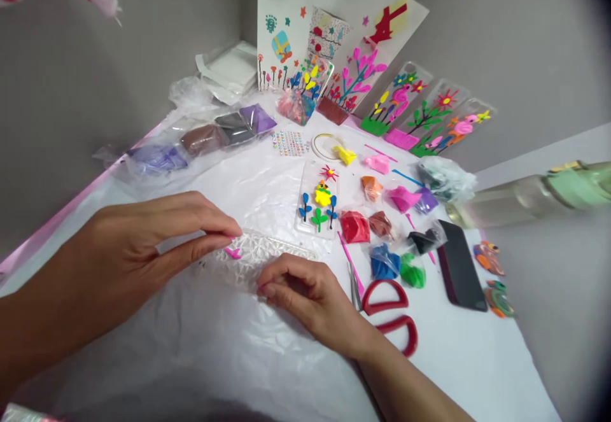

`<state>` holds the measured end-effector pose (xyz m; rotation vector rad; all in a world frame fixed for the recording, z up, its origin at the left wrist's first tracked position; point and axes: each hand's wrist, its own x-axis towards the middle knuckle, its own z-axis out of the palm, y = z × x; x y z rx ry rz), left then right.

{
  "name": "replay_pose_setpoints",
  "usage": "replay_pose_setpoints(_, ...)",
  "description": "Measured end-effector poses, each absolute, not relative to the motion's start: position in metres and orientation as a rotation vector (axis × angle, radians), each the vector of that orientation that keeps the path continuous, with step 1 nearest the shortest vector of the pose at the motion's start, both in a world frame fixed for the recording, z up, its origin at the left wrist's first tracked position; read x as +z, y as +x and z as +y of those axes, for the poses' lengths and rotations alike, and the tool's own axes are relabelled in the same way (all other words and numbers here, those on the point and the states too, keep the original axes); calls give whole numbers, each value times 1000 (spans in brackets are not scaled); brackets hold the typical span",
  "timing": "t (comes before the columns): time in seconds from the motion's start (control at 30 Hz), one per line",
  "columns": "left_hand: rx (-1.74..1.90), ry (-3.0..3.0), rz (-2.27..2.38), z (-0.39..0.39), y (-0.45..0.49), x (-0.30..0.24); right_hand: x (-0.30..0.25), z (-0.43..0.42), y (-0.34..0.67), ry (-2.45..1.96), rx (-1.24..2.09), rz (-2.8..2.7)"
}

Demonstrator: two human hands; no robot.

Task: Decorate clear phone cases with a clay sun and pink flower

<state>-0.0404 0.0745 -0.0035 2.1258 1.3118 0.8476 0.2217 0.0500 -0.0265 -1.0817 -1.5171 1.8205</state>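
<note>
A clear case with a faceted pattern (252,250) lies on the plastic-covered table in front of me. A small pink clay shape (233,253) sits on its left part. My left hand (176,234) reaches over the case's left end, thumb and forefinger pinched on a tiny bit of pink clay. At the near edge of the case, my right hand (305,291) is closed, its fingertips pinching another tiny pink bit, mostly hidden. Just beyond lies a clear case decorated with a yellow clay duck, flowers and a red sun (322,196).
Wrapped clay lumps, including red (354,226) and blue (384,261), lie to the right. Red-handled scissors (386,298) are beside my right wrist, with a phone (462,266) farther right. Bagged clay (205,139) is at back left; decorated clear cases (432,113) stand behind.
</note>
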Motion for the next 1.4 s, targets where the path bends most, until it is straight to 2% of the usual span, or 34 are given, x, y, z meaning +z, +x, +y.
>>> replay_pose_setpoints(0.57,709,2211,1195,55,-45,-41,-25,52,221,-1089,1787,-1556)
replay_pose_setpoints(1.0,733,2270,1221,57,-37,-42,-25,52,222,-1089,1785,-1560)
replay_pose_setpoints(1.17,617,2302,1188,61,-43,-42,-24,51,222,-1111,1793,-1562)
replay_pose_setpoints(1.4,656,2061,1233,53,-38,-31,-24,52,221,-1104,1787,-1567)
